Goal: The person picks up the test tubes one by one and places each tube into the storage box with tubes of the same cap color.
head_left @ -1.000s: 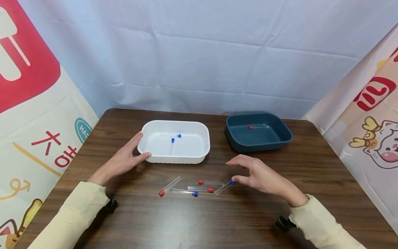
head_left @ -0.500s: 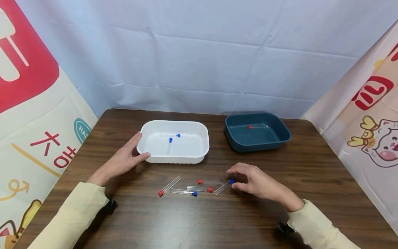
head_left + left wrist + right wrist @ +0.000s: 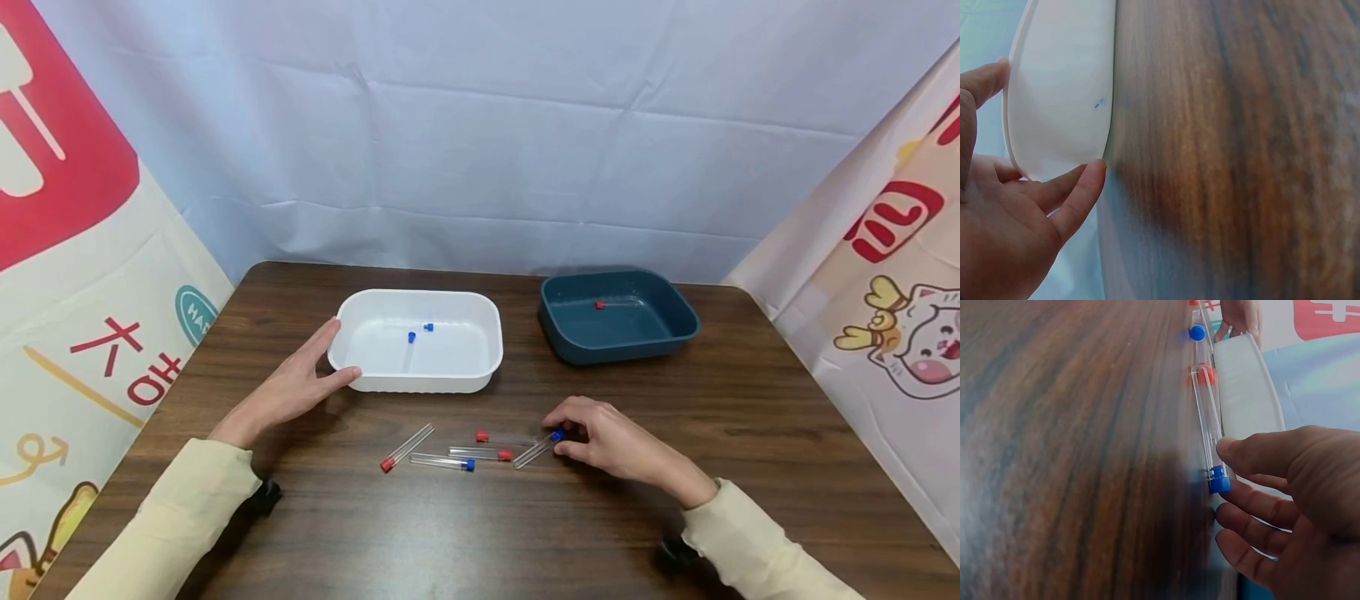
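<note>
Straddling the blue cap (image 3: pixel 557 435) of one tube (image 3: pixel 534 452), our right hand (image 3: pixel 617 437) has its thumb and fingers spread; we cannot tell whether they touch it. The tube lies slantwise on the tabletop (image 3: pixel 450 542), so pinching only the cap's edge could let it roll. Its uncapped end lies just beside two red-capped tubes (image 3: pixel 480 453), and a sideways drag would probably knock them. Farther left, a second blue-capped tube (image 3: pixel 442 462) lies near a third red-capped tube (image 3: pixel 407 447), and either could be bumped in turn. Our left hand (image 3: pixel 291 387), also spread, touches the white tray (image 3: pixel 416 383); pressing hard might shift it and roll the two blue-capped tubes (image 3: pixel 412 337) inside.
</note>
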Demonstrator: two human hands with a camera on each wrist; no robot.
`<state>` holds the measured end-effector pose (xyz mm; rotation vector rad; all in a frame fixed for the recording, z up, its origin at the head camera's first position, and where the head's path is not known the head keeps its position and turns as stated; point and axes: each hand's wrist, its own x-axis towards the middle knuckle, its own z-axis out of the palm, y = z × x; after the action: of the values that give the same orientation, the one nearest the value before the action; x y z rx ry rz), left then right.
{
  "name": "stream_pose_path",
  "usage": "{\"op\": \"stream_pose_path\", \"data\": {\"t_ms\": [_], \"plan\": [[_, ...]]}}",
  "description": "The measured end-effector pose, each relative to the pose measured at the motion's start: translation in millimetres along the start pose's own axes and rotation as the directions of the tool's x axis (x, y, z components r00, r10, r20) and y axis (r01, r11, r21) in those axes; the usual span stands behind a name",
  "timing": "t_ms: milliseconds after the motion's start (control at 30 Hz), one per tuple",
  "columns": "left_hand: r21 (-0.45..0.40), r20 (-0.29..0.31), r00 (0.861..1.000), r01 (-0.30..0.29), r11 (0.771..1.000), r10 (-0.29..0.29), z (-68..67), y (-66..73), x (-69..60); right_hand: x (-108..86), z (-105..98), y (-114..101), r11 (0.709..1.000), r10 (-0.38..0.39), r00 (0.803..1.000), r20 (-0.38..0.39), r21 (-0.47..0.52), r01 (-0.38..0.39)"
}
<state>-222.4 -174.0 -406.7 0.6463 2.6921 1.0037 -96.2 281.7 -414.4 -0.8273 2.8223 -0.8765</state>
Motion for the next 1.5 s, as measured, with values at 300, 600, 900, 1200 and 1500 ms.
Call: {"op": "stream_pose_path", "data": {"t_ms": [300, 600, 900, 1200, 1500], "plan": [[0.006, -0.002, 1.000, -0.003, 1.000, 0.003, -0.6, 0.9, 1.4, 1.1, 3.4, 0.3, 1.000, -0.014, 1.000, -0.019, -0.017, 0.014], [0.018, -0.003, 1.000, 0.002, 1.000, -0.002, 0.3, -0.3, 0.9, 0.7, 4.4, 1.7, 0.999, -0.036, 0.999, -0.027, -0.004, 0.036], [0.019, -0.003, 1.000, 0.003, 1.000, -0.003, 0.5, -0.1, -0.2, -7.9, 1.8, 6.5, 1.000, -0.005, 0.999, -0.046, -0.006, 0.005], [0.018, -0.002, 1.000, 0.006, 1.000, -0.006, 0.8, -0.6, -0.6, -18.7, -2.8, 12.9, 1.000, 0.031, 0.997, -0.074, -0.004, -0.031], [0.022, 0.003, 1.000, 0.015, 1.000, -0.015, 0.7, 0.6, -0.6, -25.7, -5.7, 17.5, 0.995, 0.095, 0.989, -0.114, -0.004, -0.096]]}}
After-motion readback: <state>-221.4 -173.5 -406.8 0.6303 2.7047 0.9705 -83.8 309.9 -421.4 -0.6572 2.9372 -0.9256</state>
